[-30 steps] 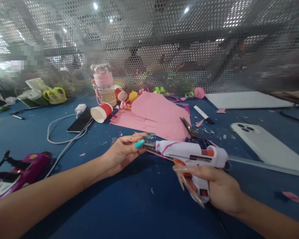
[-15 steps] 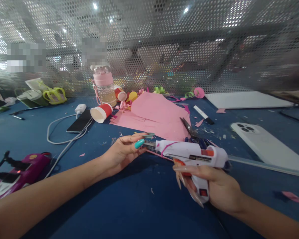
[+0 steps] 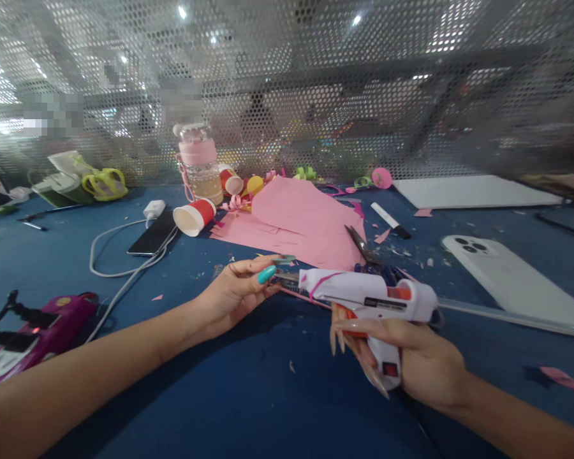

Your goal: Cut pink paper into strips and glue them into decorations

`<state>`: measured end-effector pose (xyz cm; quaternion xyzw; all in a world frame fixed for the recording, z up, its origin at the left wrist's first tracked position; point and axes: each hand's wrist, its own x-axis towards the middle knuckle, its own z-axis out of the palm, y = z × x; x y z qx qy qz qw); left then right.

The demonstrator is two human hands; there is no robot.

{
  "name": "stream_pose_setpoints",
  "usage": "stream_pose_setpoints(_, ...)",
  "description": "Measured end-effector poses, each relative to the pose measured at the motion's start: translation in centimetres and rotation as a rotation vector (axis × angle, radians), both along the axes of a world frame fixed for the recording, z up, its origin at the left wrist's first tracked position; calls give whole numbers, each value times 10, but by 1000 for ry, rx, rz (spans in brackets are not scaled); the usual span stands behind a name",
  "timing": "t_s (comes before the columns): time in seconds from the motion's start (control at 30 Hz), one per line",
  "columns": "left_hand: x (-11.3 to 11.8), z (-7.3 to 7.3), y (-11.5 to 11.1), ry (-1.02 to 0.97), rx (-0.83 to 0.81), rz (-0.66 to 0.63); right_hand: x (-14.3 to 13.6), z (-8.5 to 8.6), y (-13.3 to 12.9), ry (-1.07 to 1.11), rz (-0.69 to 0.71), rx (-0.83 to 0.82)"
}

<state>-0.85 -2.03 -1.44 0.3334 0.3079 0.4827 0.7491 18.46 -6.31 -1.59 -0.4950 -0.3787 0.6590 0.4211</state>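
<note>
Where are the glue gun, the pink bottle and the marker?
Glue gun (image 3: 347,288): head view, on its white barrel.
Pink bottle (image 3: 198,153): head view, on its pink collar below the lid.
Marker (image 3: 384,213): head view, on its white body.

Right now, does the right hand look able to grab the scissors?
Probably not: the right hand is wrapped around the glue gun, and the gun's body partly hides the handles of the scissors from this view.

Bottle (image 3: 199,167) upper L-ctr, behind cup (image 3: 201,215); paper (image 3: 306,213) ctr, marker (image 3: 390,220) R of it. Scissors (image 3: 357,242) prob. partly behind glue gun (image 3: 347,288), R-ctr. Power strip (image 3: 50,335) lower L.
</note>
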Motion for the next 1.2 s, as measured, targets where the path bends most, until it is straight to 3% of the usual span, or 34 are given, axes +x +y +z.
stream_pose_setpoints(0.33,0,0,0,3,-9,19,10,-10,-1,19,83,14)
stream_pose_setpoints(1.2,0,1,0,15,3,7,7,-3,-1,-35,118,36)
